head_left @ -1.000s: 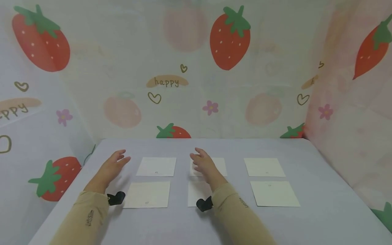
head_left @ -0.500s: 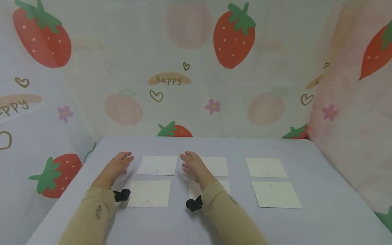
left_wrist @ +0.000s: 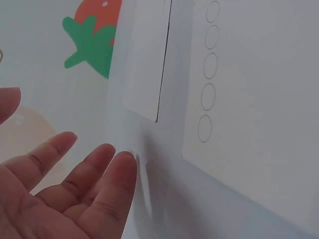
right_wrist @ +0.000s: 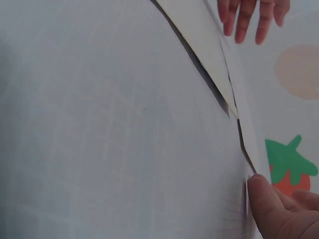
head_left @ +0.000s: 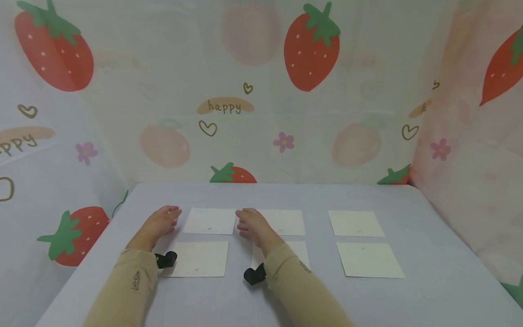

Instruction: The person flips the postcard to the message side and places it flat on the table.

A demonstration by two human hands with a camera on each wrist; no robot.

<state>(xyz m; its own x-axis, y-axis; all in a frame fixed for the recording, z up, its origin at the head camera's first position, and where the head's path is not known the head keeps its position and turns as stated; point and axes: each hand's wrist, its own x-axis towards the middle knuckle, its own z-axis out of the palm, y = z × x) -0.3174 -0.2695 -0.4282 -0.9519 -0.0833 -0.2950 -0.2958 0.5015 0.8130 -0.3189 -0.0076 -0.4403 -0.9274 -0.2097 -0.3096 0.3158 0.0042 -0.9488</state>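
A person's two bare hands are stretching over a pale table [head_left: 408, 299], where six white cards [head_left: 357, 224] are lying flat in two rows of three. Taking the back-left card [head_left: 209, 221] as landmark, the left hand [head_left: 160, 222] is hovering just left of it, fingers loosely extended and holding nothing. The right hand [head_left: 253, 224] is hanging at its right edge, fingers relaxed, slightly bent, apparently gripping nothing; whether they are touching a card is impossible to tell. Handling these well probably means keeping the fingertips soft and lifting by an edge, since pressing flat sheets could be sending them skidding. The cards are looking thin, matte and fairly stiff, with straight edges and crisp corners; in the left wrist view, one is showing a row of outlined ovals [left_wrist: 210, 65]. Behind the landmark, a creased, fabric-like wall [head_left: 253, 150] is displaying plump strawberries [head_left: 312, 52]. In front and to its left, a tan sleeve [head_left: 120, 290] is wrinkling softly.
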